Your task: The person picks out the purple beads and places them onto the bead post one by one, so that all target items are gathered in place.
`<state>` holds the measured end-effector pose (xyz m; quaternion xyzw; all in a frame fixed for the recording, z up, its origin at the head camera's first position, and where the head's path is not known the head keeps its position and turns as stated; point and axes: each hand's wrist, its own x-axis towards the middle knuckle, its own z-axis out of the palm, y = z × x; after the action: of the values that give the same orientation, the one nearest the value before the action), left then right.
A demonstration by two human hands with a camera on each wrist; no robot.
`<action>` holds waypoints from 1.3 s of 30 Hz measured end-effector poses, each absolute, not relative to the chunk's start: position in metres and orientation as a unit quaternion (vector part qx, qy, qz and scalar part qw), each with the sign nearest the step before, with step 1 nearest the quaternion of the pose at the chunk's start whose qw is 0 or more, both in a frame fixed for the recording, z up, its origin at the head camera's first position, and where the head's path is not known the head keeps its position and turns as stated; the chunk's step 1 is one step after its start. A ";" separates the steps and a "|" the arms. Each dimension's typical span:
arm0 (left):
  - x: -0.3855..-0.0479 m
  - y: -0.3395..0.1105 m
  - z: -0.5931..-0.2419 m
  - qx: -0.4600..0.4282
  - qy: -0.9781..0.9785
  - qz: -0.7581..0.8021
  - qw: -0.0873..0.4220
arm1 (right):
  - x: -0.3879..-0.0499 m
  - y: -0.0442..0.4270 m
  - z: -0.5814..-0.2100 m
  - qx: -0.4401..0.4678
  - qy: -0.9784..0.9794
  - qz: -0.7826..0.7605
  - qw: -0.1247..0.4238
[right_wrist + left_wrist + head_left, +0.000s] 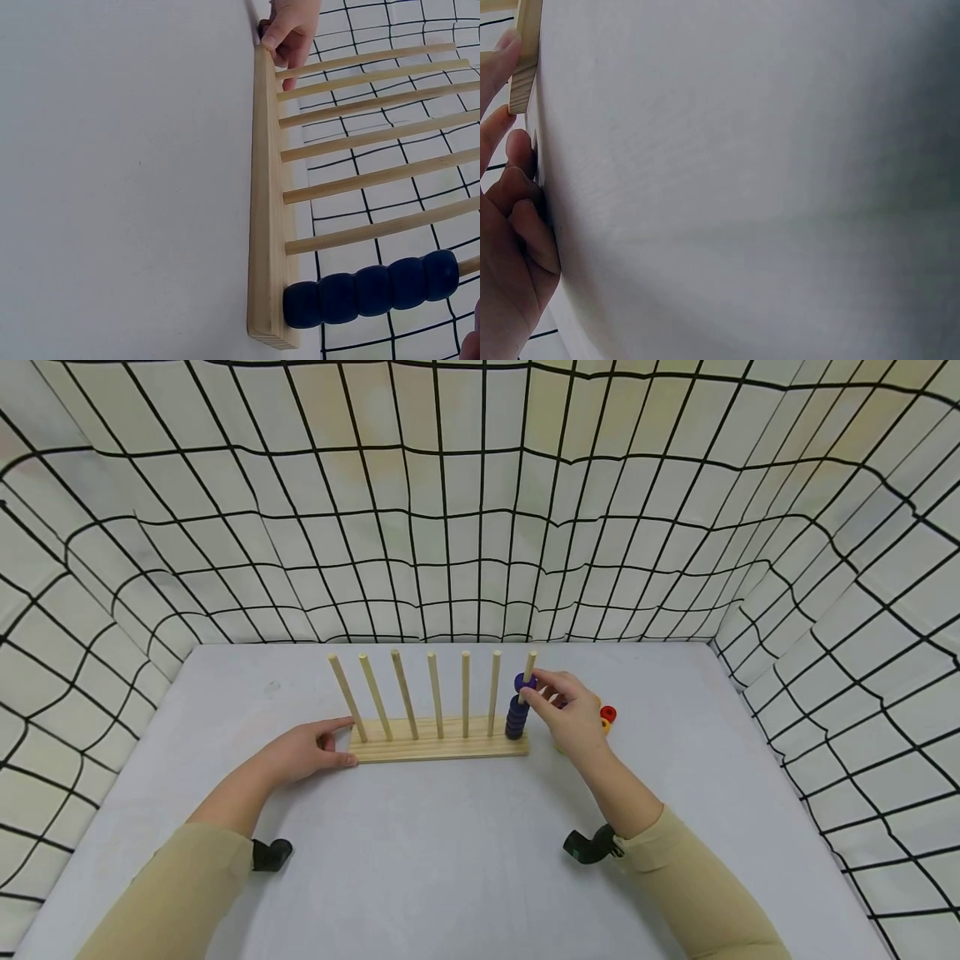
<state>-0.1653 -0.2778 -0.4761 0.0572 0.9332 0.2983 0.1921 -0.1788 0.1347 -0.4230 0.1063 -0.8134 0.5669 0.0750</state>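
A wooden peg board [442, 748] with a row of several upright pegs stands on the table. My left hand [306, 753] holds its left end, thumb at the front corner and index finger at the back. My right hand [573, 717] pinches a dark blue bead [525, 682] around the upper part of the rightmost peg. Below it, a stack of several dark blue beads [373, 289] sits on the same peg, down against the base. The other pegs carry no beads. In the right wrist view only a bit of the right hand's fingers [471, 341] shows at the edge.
Beyond the right hand lie a red bead [608, 714] and a yellow bead [605, 725], partly hidden by that hand. Black netting [480, 539] over pale walls surrounds the white table [420, 860] at the back and sides.
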 end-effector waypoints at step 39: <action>-0.165 -0.277 -0.476 0.049 0.933 0.299 0.193 | -0.177 0.136 -0.432 0.074 -0.872 0.483 0.020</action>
<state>-0.1651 -0.2766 -0.4757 0.0488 0.9333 0.2986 0.1933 -0.1769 0.1361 -0.4316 0.0739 -0.8722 0.4831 0.0200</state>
